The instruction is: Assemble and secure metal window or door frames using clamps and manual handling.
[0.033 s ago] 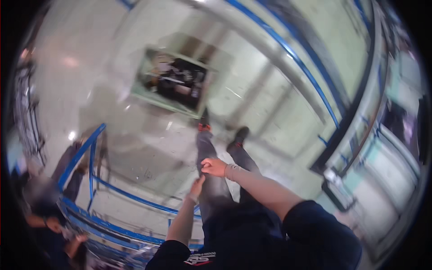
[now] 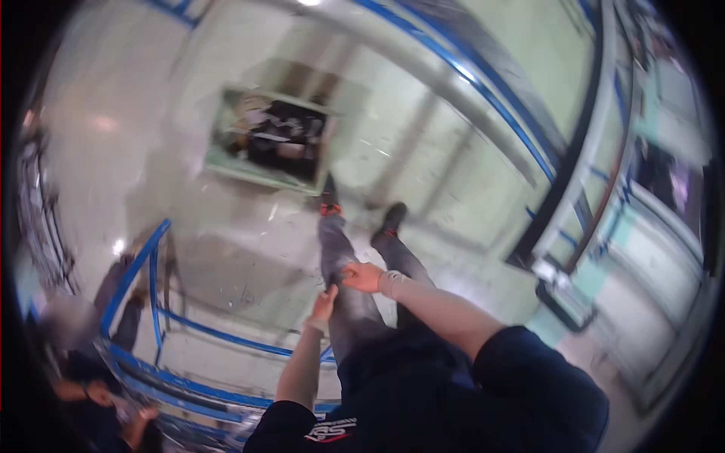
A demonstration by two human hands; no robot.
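My right hand (image 2: 363, 277) is in front of my thighs, its fingers curled in toward the thumb. Just to the left and a little nearer is my left hand (image 2: 325, 303), also closed, with its thumb pointing up toward the right hand's fingertips. The two hands are nearly touching. Anything pinched in them is too small or blurred to make out. Below them show my grey trouser legs (image 2: 346, 260) and dark shoes with red trim (image 2: 391, 217).
A pale green open box (image 2: 257, 181) with dark and mixed scraps stands by my left foot. Blue rails (image 2: 226, 332) run at the near left, and another person's hands (image 2: 113, 400) are beyond them. A blue-edged frame (image 2: 483, 87) and a dark-edged bench (image 2: 540, 230) stand at the right.
The box, rails and floor have shifted slightly in view as my head moved. My right fingers look more curled, and both hands stay close together.
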